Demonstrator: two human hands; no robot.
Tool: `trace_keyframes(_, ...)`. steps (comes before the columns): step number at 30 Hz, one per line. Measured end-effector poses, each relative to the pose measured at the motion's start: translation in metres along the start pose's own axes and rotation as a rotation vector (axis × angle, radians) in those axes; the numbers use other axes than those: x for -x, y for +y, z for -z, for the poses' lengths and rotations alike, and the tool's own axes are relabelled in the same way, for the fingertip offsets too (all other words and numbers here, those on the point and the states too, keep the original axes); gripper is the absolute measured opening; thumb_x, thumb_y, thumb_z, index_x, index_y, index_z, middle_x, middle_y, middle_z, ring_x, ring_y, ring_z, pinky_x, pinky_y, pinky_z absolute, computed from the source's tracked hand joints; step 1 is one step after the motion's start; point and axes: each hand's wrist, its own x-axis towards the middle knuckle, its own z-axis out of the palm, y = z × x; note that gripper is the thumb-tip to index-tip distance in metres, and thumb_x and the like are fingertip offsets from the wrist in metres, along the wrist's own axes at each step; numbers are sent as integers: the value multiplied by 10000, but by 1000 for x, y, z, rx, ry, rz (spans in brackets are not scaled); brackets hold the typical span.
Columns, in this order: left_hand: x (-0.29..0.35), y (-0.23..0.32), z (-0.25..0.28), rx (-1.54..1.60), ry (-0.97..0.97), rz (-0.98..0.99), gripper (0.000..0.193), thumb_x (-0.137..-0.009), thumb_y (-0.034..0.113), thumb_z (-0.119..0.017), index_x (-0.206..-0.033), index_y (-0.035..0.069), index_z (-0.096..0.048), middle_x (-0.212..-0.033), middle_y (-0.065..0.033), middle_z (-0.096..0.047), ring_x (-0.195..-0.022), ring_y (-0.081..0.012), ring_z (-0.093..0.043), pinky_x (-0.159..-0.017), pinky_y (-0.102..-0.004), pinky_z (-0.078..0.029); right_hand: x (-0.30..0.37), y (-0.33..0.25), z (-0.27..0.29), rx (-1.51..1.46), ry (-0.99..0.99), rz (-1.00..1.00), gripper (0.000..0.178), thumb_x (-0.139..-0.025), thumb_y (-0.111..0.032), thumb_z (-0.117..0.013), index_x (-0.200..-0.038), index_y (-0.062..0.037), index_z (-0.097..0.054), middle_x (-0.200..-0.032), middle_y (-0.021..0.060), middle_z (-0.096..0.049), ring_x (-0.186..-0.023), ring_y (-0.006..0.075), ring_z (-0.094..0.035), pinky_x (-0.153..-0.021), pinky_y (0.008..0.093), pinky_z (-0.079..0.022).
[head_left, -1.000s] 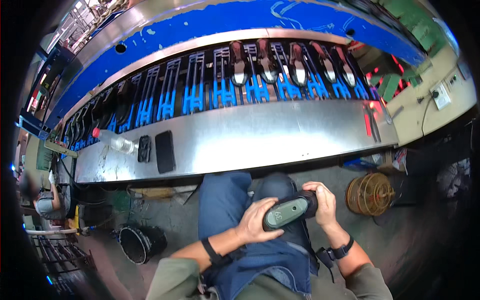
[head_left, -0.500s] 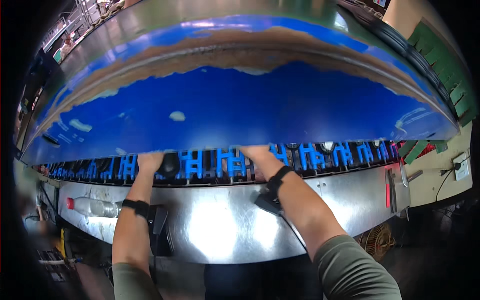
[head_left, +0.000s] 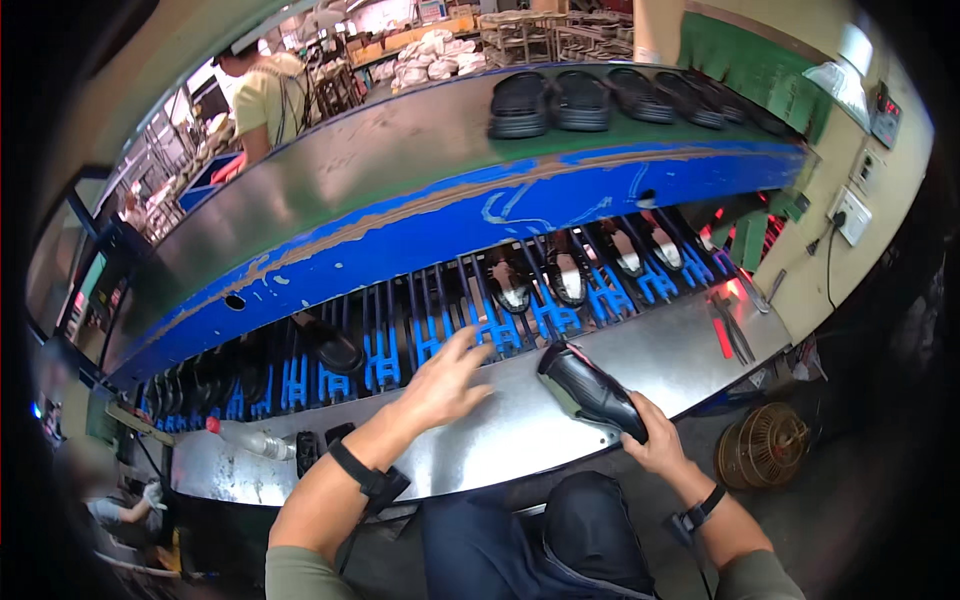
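My right hand (head_left: pixel 657 438) grips a black leather shoe upper (head_left: pixel 590 388) by one end and holds it tilted over the steel bench top (head_left: pixel 510 425). Left of it, my left hand (head_left: pixel 440 388) is raised with its fingers apart and holds nothing. Beyond that hand runs a row of blue metal prongs (head_left: pixel 382 368) under a blue panel (head_left: pixel 420 245). Several dark shoes with pale undersides, such as one shoe (head_left: pixel 568 278), rest on the prongs at the right. A black sole (head_left: pixel 330 343) lies on them farther left.
Several black soles (head_left: pixel 520 105) line the shelf above the panel. A clear bottle (head_left: pixel 258 440) lies at the bench's left, and hand tools (head_left: pixel 736 328) at its right. A round fan-like cage (head_left: pixel 765 442) stands below right. A person (head_left: pixel 270 100) is beyond the shelf.
Both hands have come back from under the blue panel. My right hand now has the black shoe upper, and my left hand is empty. The view has tilted up, showing the shelf.
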Motion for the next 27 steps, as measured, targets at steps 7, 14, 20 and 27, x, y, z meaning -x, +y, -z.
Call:
trace_keyframes(7,-197,158,119,-171,533,-627,479,-911,94,-618,-1369,-1,-516,-1367,-231,-547,-1298,-390,-519,-1077,-457,-445,31,9,-1,121,398,-13,622,-714,-139,-804,-1285,-31,-581,-1248,210,-616,-1124,414,-604,-951,467,-511)
trace_keyframes(14,-264,128,141,-380,453,-45,335,-839,279,-728,-1074,40,-735,-1119,-181,-692,-1077,-356,-594,-954,-462,-458,33,16,-9,163,434,35,604,-724,-148,-802,-1282,-54,-591,-1234,195,-621,-1123,393,-606,-942,455,-518)
trace_keyframes(20,-99,219,124,-60,557,-443,217,-818,232,-770,-871,43,-676,-848,-121,-657,-747,-333,-608,-684,-429,-483,34,16,3,124,329,-54,780,-677,-81,-831,-1378,-77,-489,-1309,177,-583,-1188,399,-563,-993,465,-486)
trace_keyframes(27,208,290,-53,58,-49,-320,283,-862,264,-715,-748,79,-535,-704,-102,-550,-626,-299,-625,-562,-424,-508,13,-30,86,359,-68,-98,701,-688,-163,-804,-1327,-10,-558,-997,260,-697,-960,433,-675,-873,485,-541)
